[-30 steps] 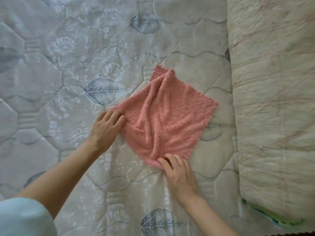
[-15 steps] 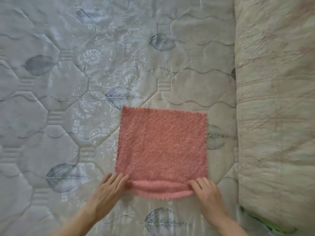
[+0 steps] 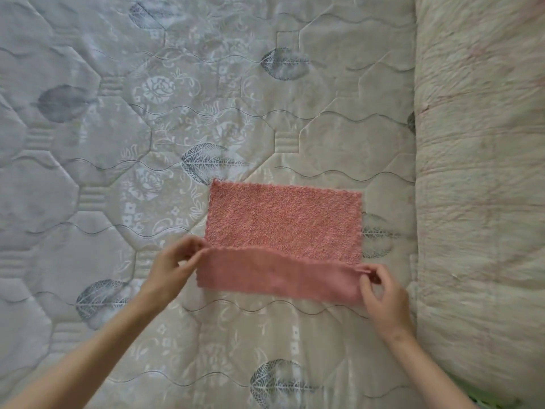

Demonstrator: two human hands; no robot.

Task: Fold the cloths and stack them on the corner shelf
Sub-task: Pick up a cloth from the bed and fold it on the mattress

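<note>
Since half a second ago, we have lifted the near edge of the pink cloth [image 3: 283, 222] and carried it up over the rest; our left hand [image 3: 169, 268] pinches its left corner, our right hand [image 3: 383, 293] pinches its right corner, fingers curled tight on the fabric; the raised strip hangs between them; beyond, the cloth lies flat on the quilted mattress [image 3: 147, 113]; a rolled quilt [image 3: 477, 172] runs along the right.

Two bare forearms, left hand [image 3: 169, 270] and right hand [image 3: 383, 296] without sleeves, rings or watch.
</note>
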